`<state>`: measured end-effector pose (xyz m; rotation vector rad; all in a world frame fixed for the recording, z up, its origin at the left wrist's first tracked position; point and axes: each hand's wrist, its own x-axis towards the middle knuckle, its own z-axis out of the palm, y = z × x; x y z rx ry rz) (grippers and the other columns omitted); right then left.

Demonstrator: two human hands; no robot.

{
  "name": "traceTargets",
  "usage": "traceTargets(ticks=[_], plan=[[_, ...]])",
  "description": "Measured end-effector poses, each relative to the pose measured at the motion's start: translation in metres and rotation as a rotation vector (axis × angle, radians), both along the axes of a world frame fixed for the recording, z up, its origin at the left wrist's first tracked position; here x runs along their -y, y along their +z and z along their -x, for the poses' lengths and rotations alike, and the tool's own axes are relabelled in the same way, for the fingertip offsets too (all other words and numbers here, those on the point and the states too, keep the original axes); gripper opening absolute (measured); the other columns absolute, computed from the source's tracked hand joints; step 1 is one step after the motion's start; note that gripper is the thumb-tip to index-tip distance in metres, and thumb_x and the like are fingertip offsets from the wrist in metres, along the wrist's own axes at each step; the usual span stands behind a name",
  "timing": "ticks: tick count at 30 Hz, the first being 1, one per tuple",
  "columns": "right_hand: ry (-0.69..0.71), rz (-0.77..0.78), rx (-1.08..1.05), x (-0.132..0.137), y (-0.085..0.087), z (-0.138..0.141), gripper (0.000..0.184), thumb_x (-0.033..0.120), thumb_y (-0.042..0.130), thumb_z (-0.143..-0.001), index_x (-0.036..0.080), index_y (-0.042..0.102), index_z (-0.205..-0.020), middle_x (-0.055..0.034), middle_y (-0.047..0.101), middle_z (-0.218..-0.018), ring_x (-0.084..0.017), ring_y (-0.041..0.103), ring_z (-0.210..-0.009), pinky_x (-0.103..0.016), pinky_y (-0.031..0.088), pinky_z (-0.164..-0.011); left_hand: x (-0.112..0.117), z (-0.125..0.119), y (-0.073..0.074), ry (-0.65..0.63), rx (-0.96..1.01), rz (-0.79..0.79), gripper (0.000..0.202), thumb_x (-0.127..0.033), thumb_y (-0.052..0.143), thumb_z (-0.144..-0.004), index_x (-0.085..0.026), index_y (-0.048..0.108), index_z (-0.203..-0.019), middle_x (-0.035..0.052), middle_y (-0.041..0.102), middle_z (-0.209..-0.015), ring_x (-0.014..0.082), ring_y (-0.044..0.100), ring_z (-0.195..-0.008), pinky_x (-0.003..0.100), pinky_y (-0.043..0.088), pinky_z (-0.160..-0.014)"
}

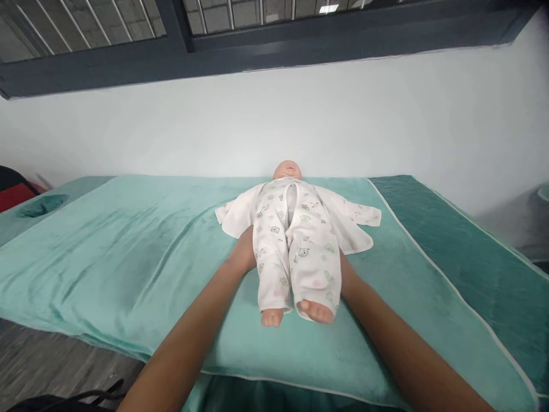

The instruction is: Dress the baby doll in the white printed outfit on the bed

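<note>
A baby doll (287, 169) lies on its back, head toward the wall and feet toward me. It wears white printed pants (312, 252) and a white jacket (352, 214) spread out to both sides. Both bare feet (316, 311) stick out of the pant legs. My left hand (246, 247) reaches in at the left side of the pants, its fingers hidden behind the cloth. On the other side, my right hand (346, 273) goes behind the right pant leg, and its fingers are hidden too. What either hand grips does not show.
The doll rests on a bed with a green cover (128, 246); a darker green strip (454, 246) runs along the right. A hole (43, 206) is at the left end. Behind stands a white wall (240, 126) below a dark-framed barred window (300, 46). A red and black object (15, 194) is far left.
</note>
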<state>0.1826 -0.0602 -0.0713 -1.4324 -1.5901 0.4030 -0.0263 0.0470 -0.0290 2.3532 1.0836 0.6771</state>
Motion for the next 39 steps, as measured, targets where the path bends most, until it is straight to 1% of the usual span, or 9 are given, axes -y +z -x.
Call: traceTargets(ticks=[4,8,12,16,22,27,31,34,39], plan=[[-0.018,-0.005,-0.014,0.000,0.004,-0.002,0.030,0.043,0.049,-0.091,0.024,0.066,-0.107,-0.0089,0.067,-0.117,-0.029,0.062,-0.110,-0.045,0.052,-0.094,-0.003,0.005,-0.005,0.023,-0.055,-0.091,0.022,-0.033,0.053,-0.090,-0.015,0.063,-0.097,0.0111,0.069,-0.103,0.0285,0.061,-0.100,0.040,0.050,-0.089],[-0.031,-0.042,0.134,0.000,0.006,-0.005,0.026,0.033,0.048,-0.090,0.020,0.067,-0.102,-0.0124,0.068,-0.111,-0.029,0.063,-0.105,-0.043,0.053,-0.089,0.003,0.024,-0.016,-0.043,-0.178,-0.296,0.009,-0.022,0.052,-0.086,-0.018,0.059,-0.082,0.0089,0.066,-0.089,0.0247,0.059,-0.087,0.038,0.047,-0.079],[-0.036,-0.058,0.278,-0.002,-0.003,-0.009,0.024,0.029,0.049,-0.087,0.019,0.067,-0.100,-0.0115,0.069,-0.095,-0.028,0.064,-0.096,-0.039,0.053,-0.081,0.015,0.043,-0.025,-0.056,-0.237,-0.408,0.016,-0.005,0.047,-0.078,-0.019,0.054,-0.077,0.0060,0.061,-0.079,0.0218,0.054,-0.080,0.035,0.042,-0.072],[0.012,-0.060,0.397,0.001,-0.006,-0.016,0.020,0.028,0.052,-0.085,0.018,0.069,-0.086,-0.0111,0.068,-0.088,-0.028,0.064,-0.090,-0.038,0.052,-0.076,0.018,0.048,-0.026,-0.137,-0.208,-0.427,0.017,-0.005,0.047,-0.080,-0.019,0.055,-0.074,0.0050,0.059,-0.079,0.0199,0.050,-0.078,0.034,0.039,-0.071],[0.119,0.007,0.450,0.023,0.008,-0.026,0.021,0.013,0.049,-0.083,0.018,0.064,-0.069,-0.0061,0.064,-0.077,-0.019,0.062,-0.076,-0.028,0.047,-0.066,0.015,0.048,-0.026,-0.199,-0.164,-0.452,0.019,-0.013,0.052,-0.084,-0.019,0.060,-0.068,0.0046,0.056,-0.076,0.0186,0.049,-0.077,0.033,0.037,-0.070],[0.029,-0.066,0.457,0.036,0.013,-0.023,0.023,0.018,0.048,-0.089,0.019,0.060,-0.069,-0.0056,0.060,-0.076,-0.019,0.058,-0.078,-0.030,0.046,-0.070,0.015,0.049,-0.025,-0.198,-0.110,-0.402,0.018,-0.016,0.052,-0.084,-0.019,0.062,-0.069,0.0043,0.057,-0.076,0.0180,0.050,-0.077,0.032,0.038,-0.071],[-0.031,-0.084,0.427,0.040,0.013,-0.022,0.026,0.021,0.048,-0.092,0.019,0.053,-0.067,-0.0029,0.055,-0.069,-0.016,0.053,-0.069,-0.029,0.041,-0.063,0.015,0.048,-0.024,-0.194,-0.072,-0.364,0.017,-0.018,0.052,-0.084,-0.019,0.061,-0.070,0.0044,0.059,-0.078,0.0183,0.051,-0.077,0.033,0.040,-0.072],[-0.098,-0.137,0.321,0.043,0.014,-0.020,0.022,0.022,0.049,-0.095,0.018,0.055,-0.074,-0.0016,0.057,-0.072,-0.014,0.052,-0.068,-0.028,0.040,-0.062,0.018,0.048,-0.023,-0.185,-0.054,-0.352,0.019,-0.021,0.049,-0.088,-0.019,0.060,-0.072,0.0050,0.060,-0.080,0.0188,0.052,-0.078,0.033,0.041,-0.073],[-0.145,-0.356,0.180,0.056,0.027,-0.001,0.008,0.016,0.056,-0.092,0.020,0.059,-0.098,-0.0054,0.062,-0.100,-0.017,0.058,-0.096,-0.031,0.047,-0.083,0.023,0.048,-0.023,-0.054,0.027,-0.302,0.022,-0.027,0.040,-0.096,-0.020,0.061,-0.091,0.0049,0.061,-0.086,0.0188,0.054,-0.082,0.032,0.042,-0.074]])
